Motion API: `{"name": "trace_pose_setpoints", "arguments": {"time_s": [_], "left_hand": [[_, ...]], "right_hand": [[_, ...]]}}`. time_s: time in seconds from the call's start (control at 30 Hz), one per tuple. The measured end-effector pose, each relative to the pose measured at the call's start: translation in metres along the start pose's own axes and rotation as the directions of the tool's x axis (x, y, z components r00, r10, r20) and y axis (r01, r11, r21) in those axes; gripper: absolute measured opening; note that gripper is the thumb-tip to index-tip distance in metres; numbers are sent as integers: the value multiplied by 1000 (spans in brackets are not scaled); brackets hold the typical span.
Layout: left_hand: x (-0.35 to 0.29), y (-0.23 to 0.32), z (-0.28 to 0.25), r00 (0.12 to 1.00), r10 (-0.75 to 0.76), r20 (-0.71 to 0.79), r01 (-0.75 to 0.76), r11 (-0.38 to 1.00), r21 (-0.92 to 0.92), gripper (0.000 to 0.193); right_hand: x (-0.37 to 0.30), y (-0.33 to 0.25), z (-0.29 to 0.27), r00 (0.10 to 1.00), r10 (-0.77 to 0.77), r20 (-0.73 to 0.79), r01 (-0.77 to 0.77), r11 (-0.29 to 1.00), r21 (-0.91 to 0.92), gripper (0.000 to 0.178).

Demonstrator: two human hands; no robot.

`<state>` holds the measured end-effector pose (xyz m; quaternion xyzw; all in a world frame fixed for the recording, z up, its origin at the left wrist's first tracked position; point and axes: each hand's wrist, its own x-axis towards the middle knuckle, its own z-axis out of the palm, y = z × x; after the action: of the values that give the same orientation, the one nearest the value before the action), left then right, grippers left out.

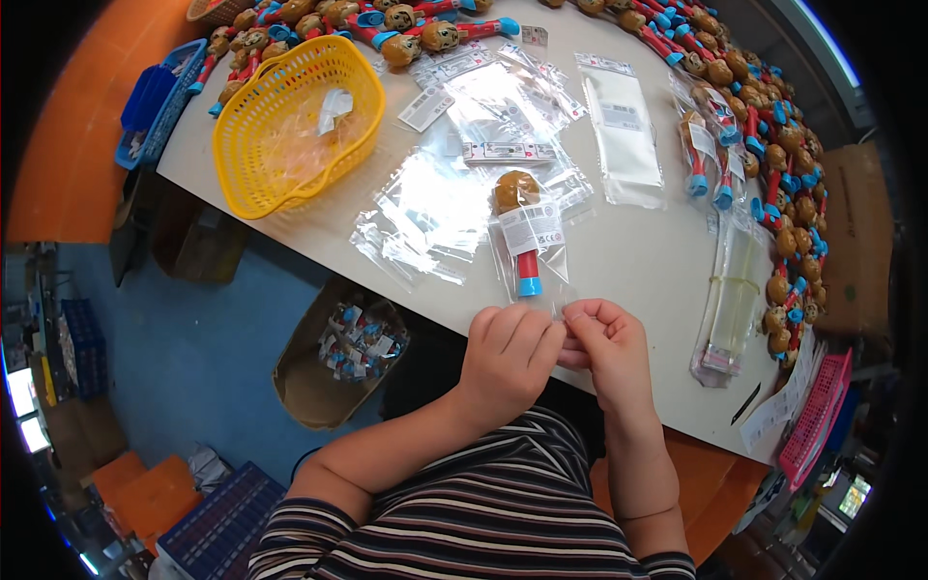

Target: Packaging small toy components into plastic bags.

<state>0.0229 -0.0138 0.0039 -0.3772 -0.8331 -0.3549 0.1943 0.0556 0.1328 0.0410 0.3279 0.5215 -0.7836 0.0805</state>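
Note:
A toy with a round brown head, red stem and blue foot (529, 287) lies inside a clear plastic bag (555, 256) near the table's front edge. A white printed label (532, 230) covers the toy's middle. At the bag's near end, my left hand (512, 356) is closed, its fingers curled on the plastic. My right hand (609, 350) pinches the same end between thumb and fingers, close beside the left. Just beyond the toy, flat clear bags (425, 208) are spread in a loose pile.
A yellow basket (232, 159) stands at the left, a blue basket (169, 126) past it. Many similar toys (793, 208) line the far and right edges. Stacked bags (623, 130) and a banded bundle (732, 295) lie rightward. Below the edge sits a carton (300, 382) of packed toys.

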Motion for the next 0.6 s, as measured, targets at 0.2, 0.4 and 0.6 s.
{"name": "trace_pose_setpoints", "arguments": {"time_s": [0.2,0.4,0.6], "left_hand": [[-2,-4,6,990,-136,44,142,973,-179,21],[-2,-12,0,980,-163,118,192,935,-299,22],[-2,-23,-17,951,-257,171,308,829,-467,11]], "right_hand": [[2,2,-1,999,-10,38,10,1000,-6,16],[6,10,-2,999,-42,-13,42,999,7,18],[14,11,-3,995,-65,-77,69,997,43,13]]}}
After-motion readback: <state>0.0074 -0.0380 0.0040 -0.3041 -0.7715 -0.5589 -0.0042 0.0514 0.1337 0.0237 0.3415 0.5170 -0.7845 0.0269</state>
